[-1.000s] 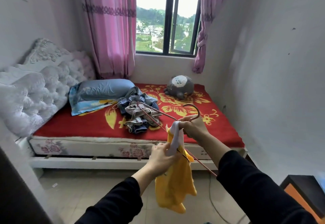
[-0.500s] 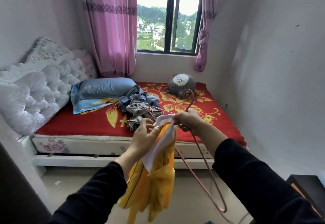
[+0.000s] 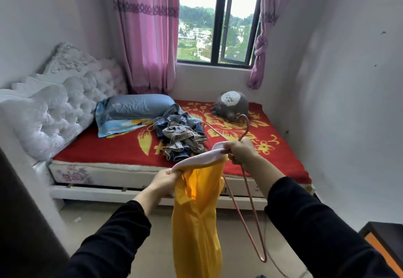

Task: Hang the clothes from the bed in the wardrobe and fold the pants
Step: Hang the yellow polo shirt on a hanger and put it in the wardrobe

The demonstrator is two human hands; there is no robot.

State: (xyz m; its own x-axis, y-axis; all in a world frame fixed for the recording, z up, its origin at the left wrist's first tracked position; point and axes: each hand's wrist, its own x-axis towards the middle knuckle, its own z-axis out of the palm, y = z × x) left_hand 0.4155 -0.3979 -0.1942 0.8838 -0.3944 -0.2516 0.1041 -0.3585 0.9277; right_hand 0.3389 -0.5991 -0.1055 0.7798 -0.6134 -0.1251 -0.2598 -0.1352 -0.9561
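My left hand (image 3: 166,178) pinches one end of the pale band (image 3: 196,157) along the top of the yellow garment (image 3: 196,223), fingers curled round the cloth. My right hand (image 3: 239,151) is closed round the band's other end and the neck of the pink wire hanger (image 3: 252,209). The garment hangs between my arms, in front of the bed (image 3: 109,147). The hanger's hook rises above my right fist and its frame dangles just beside the garment. More clothes (image 3: 183,138) lie heaped on the bed's red blanket, near a blue pillow (image 3: 139,105) and a grey plush toy (image 3: 232,105).
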